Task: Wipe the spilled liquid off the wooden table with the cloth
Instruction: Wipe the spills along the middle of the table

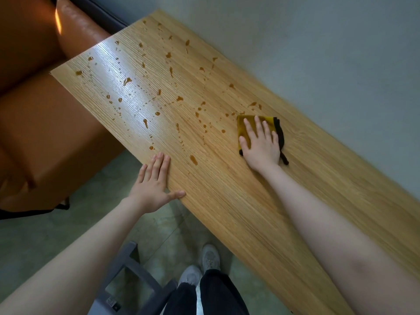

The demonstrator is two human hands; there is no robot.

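We've got the right hand [261,144] flat on the cloth [244,128], fingers straight, mid-tabletop [227,212] w/ wiping barely begun. Left hand [152,192] rests open at the edge, holding nothing. Next we'd likely sweep left thru the drops [159,92].

An orange leather sofa [34,123] fills the upper left, its seat cushion running down along the left edge and a bright glare on its backrest near the top. Behind it a dark strip [100,12] runs along the foot of a pale grey-green wall [318,53], which covers the upper right. The floor [45,223] is dull grey-green. At the bottom stands a grey metal frame [134,271], beside a pair of light grey shoes [210,258] and black trousers [218,294] with a white stripe. A black strap [61,206] lies under the sofa's lower edge
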